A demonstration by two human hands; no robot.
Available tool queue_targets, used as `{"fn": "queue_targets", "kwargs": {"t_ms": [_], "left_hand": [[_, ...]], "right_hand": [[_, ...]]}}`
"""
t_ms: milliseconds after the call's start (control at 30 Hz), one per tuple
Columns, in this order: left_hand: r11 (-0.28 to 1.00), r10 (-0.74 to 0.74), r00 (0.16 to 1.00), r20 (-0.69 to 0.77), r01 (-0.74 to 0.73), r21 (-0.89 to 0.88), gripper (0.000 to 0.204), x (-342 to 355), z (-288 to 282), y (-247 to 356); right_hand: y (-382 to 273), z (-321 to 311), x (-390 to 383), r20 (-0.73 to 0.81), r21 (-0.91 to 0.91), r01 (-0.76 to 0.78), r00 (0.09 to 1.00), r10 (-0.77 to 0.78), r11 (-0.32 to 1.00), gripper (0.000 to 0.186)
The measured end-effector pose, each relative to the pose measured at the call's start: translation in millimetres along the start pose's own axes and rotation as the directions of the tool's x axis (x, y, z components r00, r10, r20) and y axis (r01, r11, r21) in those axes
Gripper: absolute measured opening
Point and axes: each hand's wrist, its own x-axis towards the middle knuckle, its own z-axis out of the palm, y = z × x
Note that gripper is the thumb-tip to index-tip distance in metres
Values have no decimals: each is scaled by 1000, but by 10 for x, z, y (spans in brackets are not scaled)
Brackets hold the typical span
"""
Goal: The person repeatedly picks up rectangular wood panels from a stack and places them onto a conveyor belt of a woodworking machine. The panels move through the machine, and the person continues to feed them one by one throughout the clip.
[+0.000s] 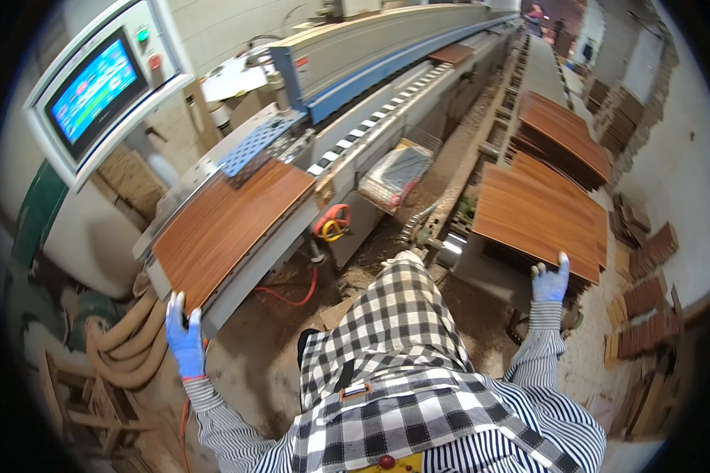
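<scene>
My left hand (184, 340), in a blue and white glove, is at the near corner of a brown wood-grain board (233, 225). Its thumb and fingers are apart, fingertips at the board's edge. That board lies on the machine's infeed table, its far end by a blue perforated plate (260, 146). On the other side, my right hand (550, 282), gloved alike, is at the near edge of a stack's top board (540, 213). One finger points up over that edge and the fingers are spread; I see no firm grip.
A control panel with a lit screen (95, 87) stands at the left. The long edge-banding machine (402, 59) runs away ahead, beside a roller conveyor bearing another board stack (564, 130). A ribbed hose (126, 347), a red air hose (296, 296) and stacked strips (647, 296) are around me.
</scene>
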Motion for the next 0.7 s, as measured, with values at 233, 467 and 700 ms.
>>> {"fn": "queue_targets", "kwargs": {"t_ms": [233,467,700], "left_hand": [[985,58,998,-17,-55,162,49,105,87,151],[955,93,995,-22,-83,286,51,240,316,390],[935,144,989,-19,-130,329,50,330,470,519]], "right_hand": [[-132,213,-207,-108,-5,44,993,-44,999,39],[-195,64,-32,-146,19,50,988,-47,999,42],[-233,45,-10,-175,28,84,981,-77,996,41]]}}
